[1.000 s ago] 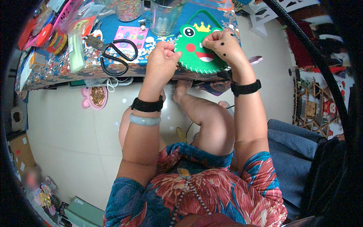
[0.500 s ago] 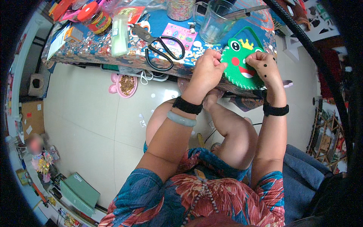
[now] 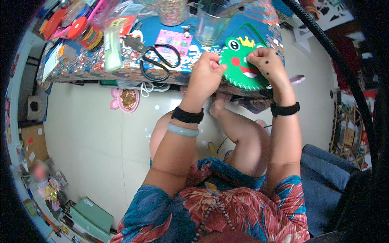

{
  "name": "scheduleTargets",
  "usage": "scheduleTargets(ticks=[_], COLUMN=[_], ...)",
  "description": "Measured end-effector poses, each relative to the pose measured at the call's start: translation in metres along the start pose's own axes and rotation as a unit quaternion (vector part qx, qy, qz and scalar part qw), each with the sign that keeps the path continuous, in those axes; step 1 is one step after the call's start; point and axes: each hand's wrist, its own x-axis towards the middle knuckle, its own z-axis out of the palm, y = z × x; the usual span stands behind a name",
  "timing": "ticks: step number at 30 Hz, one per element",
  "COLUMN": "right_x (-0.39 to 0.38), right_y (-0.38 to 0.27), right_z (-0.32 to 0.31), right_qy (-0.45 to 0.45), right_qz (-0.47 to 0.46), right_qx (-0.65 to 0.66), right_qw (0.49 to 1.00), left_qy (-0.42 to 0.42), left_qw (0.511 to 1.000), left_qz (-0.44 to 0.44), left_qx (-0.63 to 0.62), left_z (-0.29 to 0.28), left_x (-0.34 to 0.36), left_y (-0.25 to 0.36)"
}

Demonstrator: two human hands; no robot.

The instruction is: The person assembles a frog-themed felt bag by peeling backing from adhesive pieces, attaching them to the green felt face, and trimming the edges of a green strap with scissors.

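A green felt frog pouch (image 3: 243, 83) lies at the table's right front edge. It has a yellow crown, a round eye, a red nose, a smiling mouth, white stitching along its lower rim and a green strap. My left hand (image 3: 206, 75) is closed, its fingertips pinched together at the pouch's left edge; what they hold is too small to tell. My right hand (image 3: 268, 68) presses closed fingertips onto the right side of the frog's face, over a small white spot. That hand partly covers the face.
Black-handled scissors (image 3: 153, 60) and a pink card (image 3: 174, 41) lie left of my hands. Behind stand a glass mug (image 3: 208, 28), a jar of colourful bits (image 3: 172, 12) and a red-lidded jar (image 3: 87, 34). A pink pet bowl (image 3: 129, 100) sits on the floor.
The whole view has shifted, so table, pouch and hands appear further left. Both hands keep nearly the same closed pose at the pouch.
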Motion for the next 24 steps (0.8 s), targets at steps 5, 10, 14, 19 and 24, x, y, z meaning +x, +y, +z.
scheduleTargets(ticks=[5, 10, 14, 19, 24], right_x=[-0.006, -0.015, -0.021, -0.017, -0.015], right_y=[-0.017, -0.029, -0.038, -0.037, -0.029], right_z=[0.008, 0.01, 0.011, 0.012, 0.017], right_qy=[0.015, 0.026, 0.04, 0.034, 0.056], right_qz=[-0.003, -0.004, -0.01, -0.013, -0.026], right_qx=[-0.016, -0.025, -0.021, -0.075, -0.116], right_qw=[1.0, 0.999, 0.999, 0.997, 0.991], left_qy=[-0.017, -0.022, -0.024, -0.019, -0.021], left_qw=[1.0, 0.999, 0.999, 1.0, 1.0], left_qz=[-0.006, -0.001, -0.012, 0.001, -0.006], left_qx=[-0.02, -0.031, -0.03, -0.024, -0.022], left_z=[-0.007, -0.006, -0.005, -0.006, -0.005], left_x=[0.002, 0.003, 0.003, 0.003, 0.003], left_y=[-0.006, -0.008, -0.004, -0.005, -0.005])
